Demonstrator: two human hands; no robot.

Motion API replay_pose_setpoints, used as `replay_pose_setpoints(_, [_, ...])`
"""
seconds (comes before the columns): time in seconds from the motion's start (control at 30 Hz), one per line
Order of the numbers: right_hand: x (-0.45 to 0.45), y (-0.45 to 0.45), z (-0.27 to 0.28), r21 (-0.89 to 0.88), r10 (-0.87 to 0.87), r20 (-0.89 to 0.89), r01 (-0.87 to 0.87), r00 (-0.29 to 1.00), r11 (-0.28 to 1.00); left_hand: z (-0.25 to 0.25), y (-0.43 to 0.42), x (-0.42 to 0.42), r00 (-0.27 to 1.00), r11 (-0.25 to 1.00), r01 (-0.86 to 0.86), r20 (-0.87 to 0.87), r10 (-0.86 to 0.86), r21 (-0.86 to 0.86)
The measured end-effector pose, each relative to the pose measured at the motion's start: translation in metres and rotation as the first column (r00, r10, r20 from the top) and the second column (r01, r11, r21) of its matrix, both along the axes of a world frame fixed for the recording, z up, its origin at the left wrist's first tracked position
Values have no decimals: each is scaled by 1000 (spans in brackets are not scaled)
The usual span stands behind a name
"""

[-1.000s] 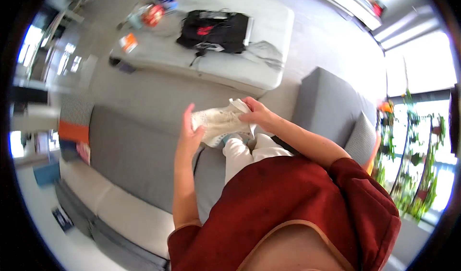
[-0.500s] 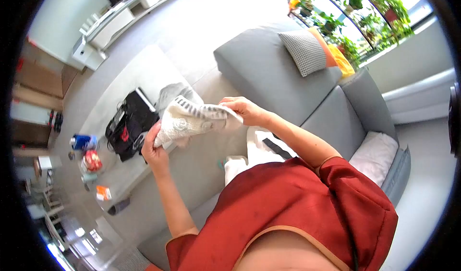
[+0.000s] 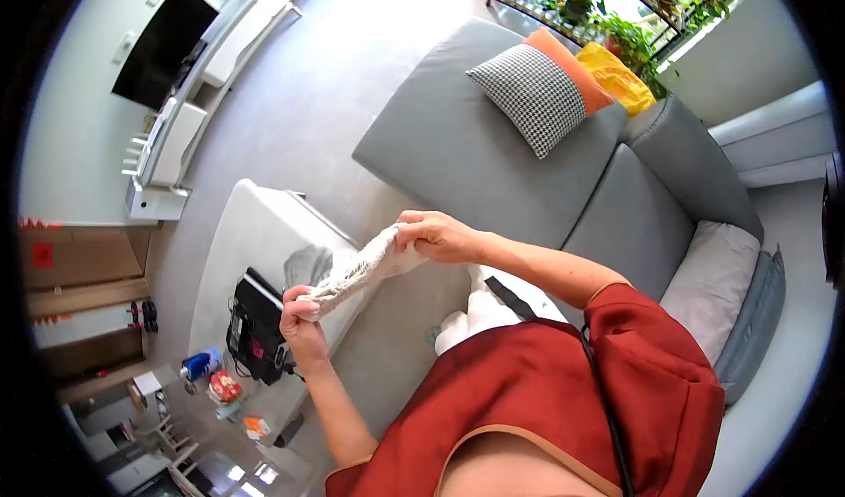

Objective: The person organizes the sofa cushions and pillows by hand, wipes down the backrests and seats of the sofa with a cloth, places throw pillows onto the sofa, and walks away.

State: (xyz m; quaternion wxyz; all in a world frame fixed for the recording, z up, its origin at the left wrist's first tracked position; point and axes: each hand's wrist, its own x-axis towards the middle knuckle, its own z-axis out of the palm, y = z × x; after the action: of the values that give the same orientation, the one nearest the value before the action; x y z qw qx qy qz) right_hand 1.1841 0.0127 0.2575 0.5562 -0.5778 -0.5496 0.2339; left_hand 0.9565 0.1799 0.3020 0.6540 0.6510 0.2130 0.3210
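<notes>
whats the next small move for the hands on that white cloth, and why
Probably ease the left hand and right hand slightly apart to smooth the white cloth: each hand grips one end, while the stretch between them looks rumpled and narrow.

The person is wearing a loose, short-sleeved, dark red top [image 3: 537, 382] with tan piping [image 3: 519, 434] edging the neckline and sleeves, plus white trousers [image 3: 486, 314]. A black cord [image 3: 600, 387] is running down the top, and a dark strip [image 3: 510, 298] is crossing the trousers.

Rough, matt white cloth [image 3: 359, 270].
</notes>
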Motion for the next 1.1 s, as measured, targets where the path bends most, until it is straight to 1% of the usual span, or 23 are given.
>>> replay_pose_setpoints(0.03, [12, -3, -4, -26, -18, -125, 15, 992, 1000, -6, 0, 17, 1000, 999, 15, -11, -16, -45])
replay_pose_setpoints(0.07, [23, -5, -16, -51, 16, -390, -40, 920, 998, -11, -1, 32, 1000, 998, 27, -12, -28, -58])
replay_pose_setpoints(0.13, [44, -14, -23, -167, -74, -785, -95, 615, 981, -19, -5, 65, 994, 986, 29, -97, -45, -163])
replay_pose_setpoints(0.17, [56, -15, -39, -125, -77, -786, -35, 613, 992, -20, -10, 83, 992, 970, 64, -90, -87, -235])
replay_pose_setpoints(0.2, [69, -19, -56, -175, -123, -856, -57, 501, 983, -29, -14, 99, 992, 969, 66, -89, -89, -237])
replay_pose_setpoints(0.3, [104, -36, -118, -213, -182, -859, -12, 478, 977, -59, -29, 120, 908, 935, 181, -313, -278, -305])
replay_pose_setpoints(0.37, [129, -45, -158, -519, -472, -830, -100, 296, 849, -76, -42, 137, 861, 882, 234, -333, -383, -409])
replay_pose_setpoints(0.47, [153, -54, -196, -513, -456, -851, -224, 261, 829, -99, -63, 152, 883, 816, 176, -279, -378, -551])
replay_pose_setpoints(0.5, [160, -56, -211, -450, -421, -889, -173, 177, 876, -107, -69, 152, 920, 725, 126, -193, -340, -677])
replay_pose_setpoints(0.53, [175, -58, -216, -499, -488, -865, -101, 112, 861, -116, -73, 151, 952, 611, 89, -113, -283, -787])
replay_pose_setpoints(0.6, [205, -67, -263, -595, -580, -803, 143, -136, 791, -127, -80, 145, 977, 338, 0, -73, -202, -941])
replay_pose_setpoints(0.63, [222, -79, -298, -619, -577, -783, 194, -234, 761, -118, -88, 155, 967, 289, -154, -204, -151, -945])
replay_pose_setpoints(0.67, [237, -92, -331, -645, -563, -757, 240, -332, 726, -135, -90, 140, 983, 183, -91, -118, -143, -979])
replay_pose_setpoints(0.7, [249, -101, -353, -692, -578, -716, 293, -390, 660, -138, -94, 135, 956, 131, -234, -253, -151, -963])
replay_pose_setpoints(0.73, [255, -108, -368, -738, -586, -671, 336, -454, 585, -139, -98, 128, 907, 78, -378, -386, -166, -922])
replay_pose_setpoints(0.8, [270, -111, -360, -685, -455, -723, 458, -519, 566, -159, -108, 91, 892, -5, -409, -399, -213, -912])
replay_pose_setpoints(0.87, [281, -114, -369, -600, -135, -752, 585, -645, 546, -155, -119, 73, 719, 145, -546, -550, -425, -825])
replay_pose_setpoints(0.9, [284, -114, -369, -623, -87, -738, 627, -669, 468, -156, -125, 57, 730, 158, -430, -445, -519, -889])
replay_pose_setpoints(0.93, [288, -110, -359, -643, -37, -727, 662, -685, 386, -158, -127, 42, 729, 149, -439, -448, -517, -886])
replay_pose_setpoints(0.97, [291, -111, -364, -704, -43, -685, 645, -728, 298, -160, -128, 26, 443, 272, -315, -395, -805, -909])
replay_pose_setpoints(1.0, [296, -115, -369, -780, -49, -609, 587, -792, 218, -163, -131, 7, 61, 325, -144, -336, -940, -935])
replay_pose_setpoints(1.03, [299, -122, -366, -800, -129, -598, 579, -791, 156, -176, -141, -26, 58, 321, -147, -332, -941, -936])
replay_pose_setpoints(1.1, [305, -142, -358, -813, -298, -553, 582, -778, -10, -207, -156, -89, -127, 169, 374, -231, -965, -912])
